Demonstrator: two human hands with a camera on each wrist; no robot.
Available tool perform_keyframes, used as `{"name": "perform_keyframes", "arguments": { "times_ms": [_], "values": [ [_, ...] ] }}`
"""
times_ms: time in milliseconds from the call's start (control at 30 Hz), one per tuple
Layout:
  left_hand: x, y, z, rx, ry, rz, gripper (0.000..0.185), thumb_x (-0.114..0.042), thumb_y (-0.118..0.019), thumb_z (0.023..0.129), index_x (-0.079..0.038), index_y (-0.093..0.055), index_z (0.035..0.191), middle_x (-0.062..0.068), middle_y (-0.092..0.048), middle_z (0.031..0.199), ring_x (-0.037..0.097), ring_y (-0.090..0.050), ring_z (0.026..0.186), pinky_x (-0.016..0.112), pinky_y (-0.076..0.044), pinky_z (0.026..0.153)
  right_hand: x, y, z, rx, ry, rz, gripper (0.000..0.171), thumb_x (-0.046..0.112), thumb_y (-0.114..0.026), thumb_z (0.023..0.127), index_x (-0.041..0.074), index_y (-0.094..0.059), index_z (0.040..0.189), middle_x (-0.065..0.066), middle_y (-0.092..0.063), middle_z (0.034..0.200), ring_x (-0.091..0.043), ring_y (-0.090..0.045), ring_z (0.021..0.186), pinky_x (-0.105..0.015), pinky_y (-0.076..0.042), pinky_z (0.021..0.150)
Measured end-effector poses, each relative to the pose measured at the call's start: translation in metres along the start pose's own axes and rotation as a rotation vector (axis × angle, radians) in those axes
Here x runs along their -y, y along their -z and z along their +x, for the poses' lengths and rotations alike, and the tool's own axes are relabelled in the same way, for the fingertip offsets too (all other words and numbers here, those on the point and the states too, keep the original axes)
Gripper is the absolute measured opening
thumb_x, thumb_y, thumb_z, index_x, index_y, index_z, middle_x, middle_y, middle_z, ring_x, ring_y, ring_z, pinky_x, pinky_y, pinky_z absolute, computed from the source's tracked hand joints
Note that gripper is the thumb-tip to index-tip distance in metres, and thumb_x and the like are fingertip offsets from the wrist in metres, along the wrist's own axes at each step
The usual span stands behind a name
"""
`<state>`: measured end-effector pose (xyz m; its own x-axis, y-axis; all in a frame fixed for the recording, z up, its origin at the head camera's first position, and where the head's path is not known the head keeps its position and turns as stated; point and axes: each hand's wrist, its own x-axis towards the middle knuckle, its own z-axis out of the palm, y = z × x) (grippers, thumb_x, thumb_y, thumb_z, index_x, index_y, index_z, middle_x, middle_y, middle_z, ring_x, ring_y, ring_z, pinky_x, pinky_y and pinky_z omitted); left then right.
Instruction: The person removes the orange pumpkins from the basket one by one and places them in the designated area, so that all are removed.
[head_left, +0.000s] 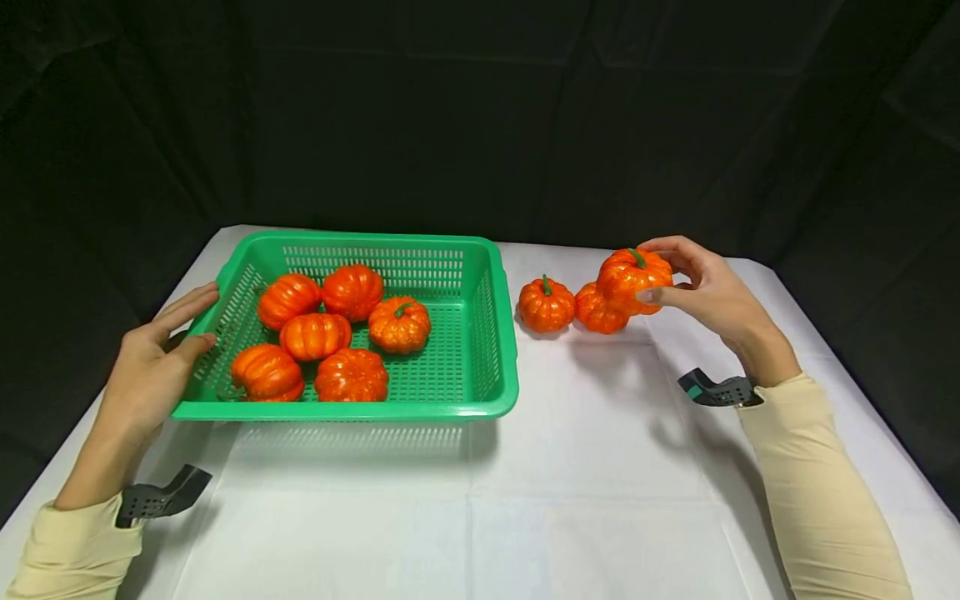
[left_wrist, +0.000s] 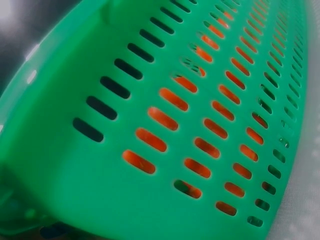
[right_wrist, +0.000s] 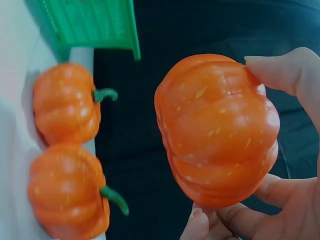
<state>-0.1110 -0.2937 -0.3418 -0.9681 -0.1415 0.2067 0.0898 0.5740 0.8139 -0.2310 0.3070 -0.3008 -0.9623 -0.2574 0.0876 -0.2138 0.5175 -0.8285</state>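
Observation:
My right hand (head_left: 708, 292) holds a small orange pumpkin (head_left: 633, 282) with a green stem, thumb on the near side and fingers behind. In the right wrist view, the held pumpkin (right_wrist: 217, 132) fills the middle, clear of the table. Two more pumpkins stand beside it on the cloth, one with an upright stem (head_left: 547, 305) and one partly hidden (head_left: 596, 312) behind the held one. My left hand (head_left: 150, 367) touches the left rim of a green plastic basket (head_left: 495, 408) with fairly straight fingers and thumb. The left wrist view shows only the slotted basket wall (left_wrist: 100, 180).
Inside the basket lie several orange pumpkins, among them one with its stem up (head_left: 400, 325) at the right of the group. A white cloth (head_left: 600, 517) covers the table, and a black curtain (head_left: 480, 125) hangs behind it.

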Motion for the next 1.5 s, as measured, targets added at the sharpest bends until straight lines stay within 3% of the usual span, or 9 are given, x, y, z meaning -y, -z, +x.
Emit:
{"name": "perform_keyframes", "arguments": {
  "times_ms": [267,700,900,1100,1500],
  "values": [
    [0.001,0.0,0.0,0.003,0.009,0.005,0.05,-0.011,-0.047,0.109,-0.009,-0.045,0.159,0.004,-0.034,0.167,0.024,-0.024,0.154,0.035,-0.026,0.12,-0.02,0.012,0.005,-0.022,-0.068,-0.028,0.056,0.018,-0.073,0.096,0.01,-0.048,0.146,-0.007,-0.052,0.135,-0.022,-0.044,0.119,-0.048,-0.04,0.095],
    [0.001,-0.001,0.0,-0.006,0.011,-0.003,0.05,-0.01,-0.048,0.108,-0.008,-0.045,0.158,0.005,-0.035,0.166,0.022,-0.025,0.153,0.035,-0.026,0.12,-0.051,0.028,0.011,-0.055,-0.164,-0.058,0.061,0.025,-0.073,0.097,0.008,-0.044,0.148,-0.01,-0.048,0.139,-0.024,-0.042,0.12,-0.049,-0.037,0.098],
    [0.001,0.0,0.0,-0.001,-0.017,0.007,0.049,-0.01,-0.048,0.109,-0.006,-0.045,0.158,0.006,-0.035,0.166,0.022,-0.026,0.153,0.028,-0.028,0.117,-0.064,0.033,0.011,-0.05,-0.172,-0.056,0.061,0.025,-0.073,0.099,0.004,-0.043,0.147,-0.012,-0.048,0.137,-0.024,-0.043,0.117,-0.039,-0.04,0.096],
    [0.002,0.0,0.0,-0.01,-0.032,0.009,0.049,-0.009,-0.05,0.108,-0.006,-0.046,0.157,0.006,-0.037,0.165,0.019,-0.028,0.152,0.009,-0.032,0.101,-0.074,0.036,0.012,-0.033,-0.194,-0.067,0.062,0.027,-0.071,0.1,0.003,-0.042,0.149,-0.012,-0.048,0.135,-0.025,-0.043,0.115,-0.029,-0.044,0.09],
    [0.002,0.0,0.001,-0.006,-0.034,-0.009,0.049,-0.008,-0.049,0.108,-0.005,-0.046,0.157,0.006,-0.037,0.165,0.017,-0.027,0.152,0.019,-0.028,0.112,-0.093,0.031,0.015,0.011,-0.23,-0.08,0.066,0.028,-0.074,0.098,0.003,-0.04,0.15,-0.017,-0.046,0.142,-0.029,-0.044,0.118,-0.023,-0.047,0.086]
  ]
}}
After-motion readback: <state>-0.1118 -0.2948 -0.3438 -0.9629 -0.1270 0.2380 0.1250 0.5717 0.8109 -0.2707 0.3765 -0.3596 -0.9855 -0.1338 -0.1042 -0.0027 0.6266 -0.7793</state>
